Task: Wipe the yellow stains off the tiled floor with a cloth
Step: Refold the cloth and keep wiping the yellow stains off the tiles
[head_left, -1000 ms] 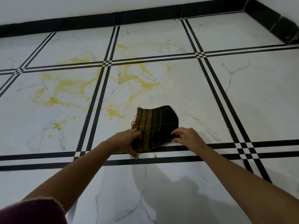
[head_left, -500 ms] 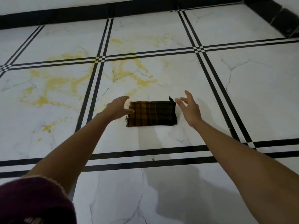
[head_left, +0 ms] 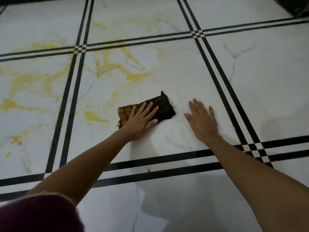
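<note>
A folded dark brown and mustard checked cloth (head_left: 164, 108) lies on the white marble-look tiled floor (head_left: 184, 67). My left hand (head_left: 142, 119) presses flat on the cloth with straight fingers, covering its middle. My right hand (head_left: 203, 121) lies flat on the bare tile just right of the cloth, fingers spread, not touching it. Yellow stains (head_left: 135, 76) spread over the tiles beyond and left of the cloth; one patch (head_left: 94, 117) sits just left of it, and more yellow stains (head_left: 25, 81) cover the left tile.
Black double lines (head_left: 70, 97) mark the tile joints left, right, ahead and behind the hands. A small brown thread scrap (head_left: 148, 169) lies on the near joint line. A maroon sleeve (head_left: 38, 215) fills the lower left corner. A dark skirting shows at the top right.
Both hands were holding the cloth's edges, then let go beside it. Now my left hand lies flat on the cloth and my right hand rests on the tile. The cloth has turned slightly.
</note>
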